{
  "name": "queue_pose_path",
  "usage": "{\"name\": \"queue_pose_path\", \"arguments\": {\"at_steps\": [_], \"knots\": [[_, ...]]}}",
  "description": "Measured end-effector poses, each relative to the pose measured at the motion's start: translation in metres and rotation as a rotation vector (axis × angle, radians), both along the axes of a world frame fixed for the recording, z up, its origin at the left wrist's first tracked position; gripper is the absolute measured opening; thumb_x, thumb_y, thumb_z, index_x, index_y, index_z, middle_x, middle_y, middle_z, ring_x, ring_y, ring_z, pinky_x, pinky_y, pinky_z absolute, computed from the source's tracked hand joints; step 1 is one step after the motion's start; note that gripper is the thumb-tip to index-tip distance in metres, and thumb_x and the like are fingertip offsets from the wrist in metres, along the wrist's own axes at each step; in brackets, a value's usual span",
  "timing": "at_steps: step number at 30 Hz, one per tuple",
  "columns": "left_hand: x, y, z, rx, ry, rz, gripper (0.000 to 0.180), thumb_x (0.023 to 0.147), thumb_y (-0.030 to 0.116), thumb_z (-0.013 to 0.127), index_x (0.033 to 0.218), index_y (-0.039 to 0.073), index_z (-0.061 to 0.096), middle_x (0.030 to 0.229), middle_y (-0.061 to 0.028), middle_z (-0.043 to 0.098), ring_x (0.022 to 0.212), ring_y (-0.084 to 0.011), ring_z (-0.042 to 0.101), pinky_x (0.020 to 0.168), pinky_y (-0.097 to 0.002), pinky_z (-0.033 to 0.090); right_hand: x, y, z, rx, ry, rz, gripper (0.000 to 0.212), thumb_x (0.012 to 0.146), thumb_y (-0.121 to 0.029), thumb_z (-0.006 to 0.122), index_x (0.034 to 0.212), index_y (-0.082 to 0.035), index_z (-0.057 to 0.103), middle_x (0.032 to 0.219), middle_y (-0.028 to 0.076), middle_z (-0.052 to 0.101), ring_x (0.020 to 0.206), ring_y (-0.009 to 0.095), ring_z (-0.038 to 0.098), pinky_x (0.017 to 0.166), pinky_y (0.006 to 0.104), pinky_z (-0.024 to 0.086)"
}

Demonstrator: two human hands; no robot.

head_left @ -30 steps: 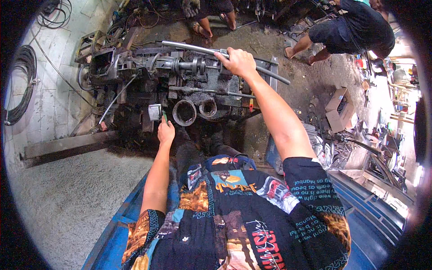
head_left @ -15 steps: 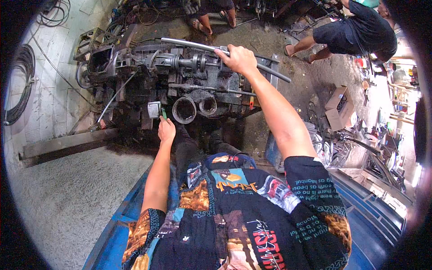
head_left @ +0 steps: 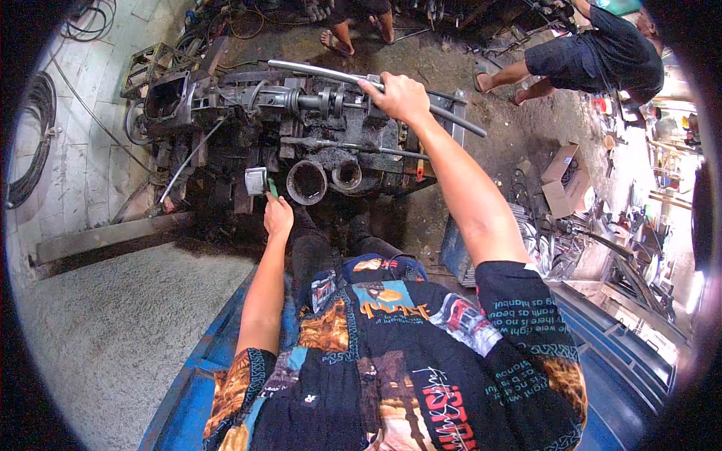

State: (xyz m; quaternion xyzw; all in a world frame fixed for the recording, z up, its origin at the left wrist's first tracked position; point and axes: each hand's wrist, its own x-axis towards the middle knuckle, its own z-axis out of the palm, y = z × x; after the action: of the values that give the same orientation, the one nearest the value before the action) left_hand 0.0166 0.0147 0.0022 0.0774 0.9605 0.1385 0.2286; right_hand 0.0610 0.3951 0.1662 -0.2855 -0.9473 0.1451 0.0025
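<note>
My right hand (head_left: 397, 98) is closed around a long grey metal pipe (head_left: 459, 122), which lies slantwise above a greasy dark machine (head_left: 346, 128) with shafts and gears. Lower left, my left hand (head_left: 278, 216) grips a slim green handle (head_left: 271, 186). Right beside that handle is a silvery box-shaped piece (head_left: 256, 181); whether the two are joined, I cannot tell. Two round cylinder openings, a larger one (head_left: 307, 183) and a smaller one (head_left: 347, 176), face me to the right of my left hand.
A person in dark clothes (head_left: 594, 56) bends at the upper right; another person's legs (head_left: 342, 37) show beyond the machine. An open cardboard box (head_left: 565, 184) and metal parts lie on the right. A cable coil (head_left: 34, 143) hangs by the left wall; a beam (head_left: 113, 237) crosses the floor.
The pipe's far left end has risen very slightly. Both hands keep their grips and stay in nearly the same places.
</note>
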Motion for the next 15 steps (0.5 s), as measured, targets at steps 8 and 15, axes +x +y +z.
{"name": "queue_pose_path", "arguments": {"at_steps": [8,15], "knots": [[0.0008,-0.0008,-0.0034,0.0,0.014,0.012,0.052,0.098,0.03,0.042,0.138,-0.004,0.039,0.114,-0.0274,0.061,0.1,-0.0447,0.061,0.086,-0.0521,0.049,0.0014,-0.0002,-0.0026,-0.025,0.024,-0.028,0.075,0.089,-0.071,0.04,0.091,-0.002,0.068,0.087,0.025,0.068,0.089,0.04,0.067,0.081,0.0495,0.052],[0.0006,-0.0019,-0.0069,0.009,0.013,0.017,0.052,0.099,0.03,0.042,0.138,-0.004,0.039,0.114,-0.027,0.061,0.101,-0.0446,0.061,0.086,-0.0519,0.049,-0.0012,-0.0013,0.0008,-0.037,0.027,-0.017,0.074,0.088,-0.071,0.041,0.09,-0.002,0.068,0.086,0.025,0.068,0.088,0.041,0.067,0.08,0.0496,0.052]]}}
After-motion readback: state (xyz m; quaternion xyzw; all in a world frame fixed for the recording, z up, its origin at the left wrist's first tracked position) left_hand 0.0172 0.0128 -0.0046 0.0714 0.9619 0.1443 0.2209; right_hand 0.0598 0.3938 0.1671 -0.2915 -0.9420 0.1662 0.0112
